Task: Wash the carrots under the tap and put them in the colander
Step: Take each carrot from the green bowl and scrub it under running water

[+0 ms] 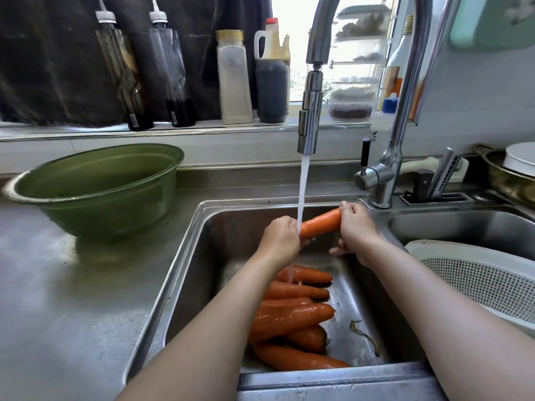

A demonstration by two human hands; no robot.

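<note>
Rinse step — carrot (321, 223) under tap (310, 123) stream, above sink (188, 270). Left grip (279, 237) curled round one end, right grip (357, 230) pinching other. I should roll it so water reaches every side; colander (477, 273) near right.

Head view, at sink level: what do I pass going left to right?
Green basin → left hand → carrot, gripped at both ends → right hand → white colander.
</note>
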